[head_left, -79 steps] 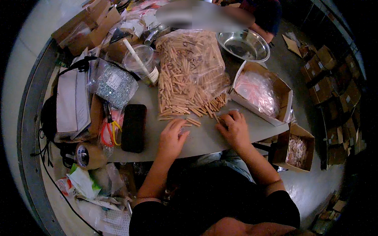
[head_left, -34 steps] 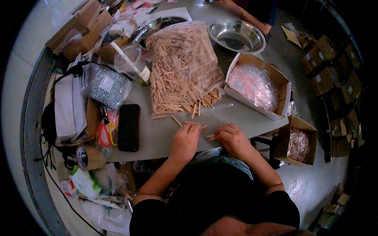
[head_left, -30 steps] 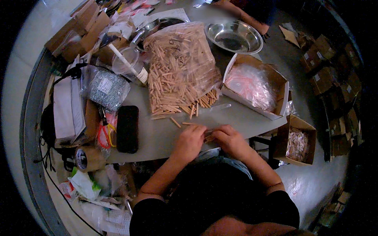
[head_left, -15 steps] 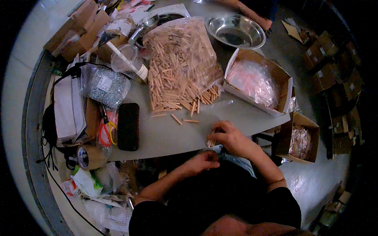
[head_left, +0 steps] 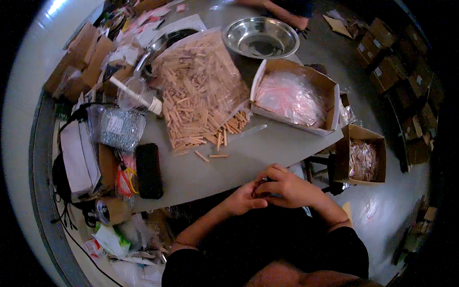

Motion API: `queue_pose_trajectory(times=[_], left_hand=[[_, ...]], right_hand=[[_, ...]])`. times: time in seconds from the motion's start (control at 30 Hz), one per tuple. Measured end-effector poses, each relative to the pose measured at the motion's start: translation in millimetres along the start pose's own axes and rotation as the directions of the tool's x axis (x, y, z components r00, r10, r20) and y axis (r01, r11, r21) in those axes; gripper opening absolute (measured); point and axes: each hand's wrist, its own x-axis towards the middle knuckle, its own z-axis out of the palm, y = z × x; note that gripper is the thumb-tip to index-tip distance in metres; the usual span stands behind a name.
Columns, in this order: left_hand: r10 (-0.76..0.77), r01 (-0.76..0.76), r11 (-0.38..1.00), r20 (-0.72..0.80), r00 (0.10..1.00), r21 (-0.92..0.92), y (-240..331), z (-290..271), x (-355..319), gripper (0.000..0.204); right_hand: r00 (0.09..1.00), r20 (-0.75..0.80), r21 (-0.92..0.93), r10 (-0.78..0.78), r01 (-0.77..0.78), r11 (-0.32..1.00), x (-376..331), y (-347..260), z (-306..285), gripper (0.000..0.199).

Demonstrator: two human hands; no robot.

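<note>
1. Clearly labelled, though too small to read, is the clear plastic bag of grey metal screws, at ten o'clock from the hands; its white label carries faint print. A white rod slanting over the clear plastic cup, also toward ten, has a pale label near its lower end, likewise illegible.
2. Curled fingers bring the left hand and the right hand together in front of the black shirt, just off the table edge. The fingers overlap and cover whatever lies between them, so I cannot tell whether either grasps anything.
3. Short, light-brown wooden dowels fill a clear bag at eleven o'clock, some spilling from its lower side; two loose dowels lie apart from the bag at ten.
4. Partly cut off by the upper edge, another person's forearm shows past the shiny steel basin at twelve. Small packets in the brown cardboard carton, between two and three, are hard to make out.
5. Half a second ago, the hands were apart and the right held dowels at the table edge; now they meet, and the view has tilted. Both loose dowels remain on the table.
</note>
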Motion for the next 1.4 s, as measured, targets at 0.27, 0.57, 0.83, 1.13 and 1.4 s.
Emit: queue_pose_trajectory(times=[0.27, 0.57, 0.83, 1.13, 1.4], left_hand=[[0.478, -0.231, 0.641, -0.144, 0.867, 0.732, 51.9, 30.1, 19.0, 0.038], [0.642, -0.346, 0.232, 0.124, 0.757, 0.909, 67.8, 44.7, 50.8, 0.011], [0.516, -0.378, 0.219, 0.222, 0.827, 0.899, 94.3, 52.7, 91.7, 0.006], [0.433, -0.265, -0.378, 0.423, 0.796, 0.887, 169.9, -34.5, 225.9, 0.022], [0.360, 0.140, 0.156, -0.188, 0.914, 0.978, 172.1, -34.0, 279.7, 0.029]], right_hand=[[0.934, -0.353, -0.079, -0.052, 0.026, 0.997, -24.2, 0.7, -16.0, 0.015], [0.876, -0.466, 0.023, 0.123, -0.127, 0.992, -50.2, 15.0, -18.8, 0.015], [0.817, -0.552, 0.041, 0.166, -0.173, 0.984, -96.5, 23.0, -42.0, 0.012], [0.010, -0.979, 0.106, 0.204, -0.828, 0.550, -226.0, 51.8, -69.7, 0.015], [0.017, -0.919, 0.217, 0.393, -0.811, 0.544, -207.1, 47.5, -53.6, 0.015]])
